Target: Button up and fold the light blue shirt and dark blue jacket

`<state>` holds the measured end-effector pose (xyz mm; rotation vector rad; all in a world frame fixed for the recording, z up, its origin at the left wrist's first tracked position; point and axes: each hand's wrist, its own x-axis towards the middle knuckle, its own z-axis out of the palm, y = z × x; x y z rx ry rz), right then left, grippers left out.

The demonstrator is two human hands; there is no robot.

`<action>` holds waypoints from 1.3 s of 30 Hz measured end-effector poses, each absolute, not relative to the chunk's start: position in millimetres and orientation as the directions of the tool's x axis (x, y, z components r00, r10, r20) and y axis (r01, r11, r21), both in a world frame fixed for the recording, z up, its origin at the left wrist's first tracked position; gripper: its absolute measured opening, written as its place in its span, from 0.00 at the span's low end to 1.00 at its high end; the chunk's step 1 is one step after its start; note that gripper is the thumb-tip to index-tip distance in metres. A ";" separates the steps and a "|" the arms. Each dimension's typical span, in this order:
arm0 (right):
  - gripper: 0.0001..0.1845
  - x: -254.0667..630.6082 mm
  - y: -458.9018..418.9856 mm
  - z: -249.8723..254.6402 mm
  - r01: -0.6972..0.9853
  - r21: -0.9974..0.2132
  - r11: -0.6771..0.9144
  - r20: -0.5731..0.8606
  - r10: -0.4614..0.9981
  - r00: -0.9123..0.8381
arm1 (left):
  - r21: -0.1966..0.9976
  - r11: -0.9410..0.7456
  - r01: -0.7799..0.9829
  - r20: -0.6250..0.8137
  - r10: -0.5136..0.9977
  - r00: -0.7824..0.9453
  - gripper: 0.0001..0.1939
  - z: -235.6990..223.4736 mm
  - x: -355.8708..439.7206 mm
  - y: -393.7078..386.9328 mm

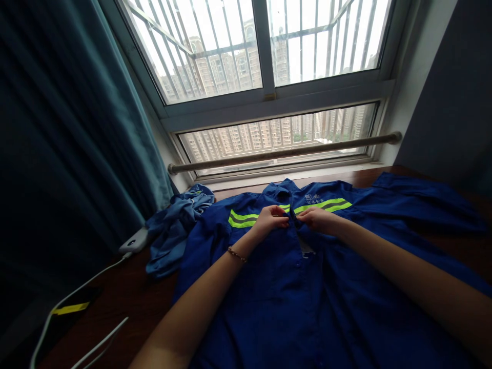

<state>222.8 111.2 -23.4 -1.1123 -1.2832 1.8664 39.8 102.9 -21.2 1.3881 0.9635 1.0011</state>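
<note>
A blue work jacket [265, 297] with yellow-green reflective stripes across the chest lies spread out, its collar toward the window. At the front opening, my left hand [271, 219] pinches the jacket's edge near the stripe. Just to the right, my right hand [317, 220] has its fingers closed on the other front edge, close to the left fingertips. Whether a button or fastener sits between the fingers is too small to make out. Below the hands the front parts slightly, showing a pale patch inside. A beaded bracelet [237, 254] circles my left wrist.
Crumpled lighter-blue cloth [172, 230] lies left of the jacket, beside a white device [134, 241] with a cable on the brown wooden surface [134, 292]. A yellow strip [71, 308] is at lower left. A rail [284, 155] crosses the window; a curtain [84, 128] hangs left.
</note>
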 end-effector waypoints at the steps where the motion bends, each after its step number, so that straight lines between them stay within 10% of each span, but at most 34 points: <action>1: 0.04 223.5 110.6 -21.8 -0.015 -0.934 -0.357 -0.307 0.823 -0.477 | 0.997 -0.068 0.033 0.055 0.951 0.304 0.13 -22.1 41.1 102.7; 8: 0.06 220.6 100.9 -11.3 -0.156 -0.938 -0.309 -0.182 0.823 -0.538 | 0.954 -0.219 0.206 0.166 0.955 0.247 0.10 -31.5 47.1 102.5; 21: 0.09 217.6 100.1 -13.7 -0.262 -0.905 -0.335 -0.154 0.832 -0.532 | 0.989 -0.145 0.019 0.138 0.968 0.211 0.13 -20.8 46.1 96.2; 27: 0.11 214.4 101.4 -21.9 0.060 -0.995 0.081 0.062 0.961 -0.270 | 0.993 0.032 -0.115 0.001 0.961 0.275 0.14 -15.7 48.6 89.2; 31: 0.08 207.9 93.7 -28.5 0.440 -0.814 0.381 0.347 0.924 -0.157 | 0.994 0.051 -0.099 -0.024 0.968 0.250 0.16 -17.9 55.1 83.9; 39: 0.05 199.4 84.6 -34.3 0.692 -0.606 0.392 0.448 0.887 -0.112 | 0.988 0.079 -0.133 -0.068 0.994 0.085 0.12 -27.9 61.4 81.2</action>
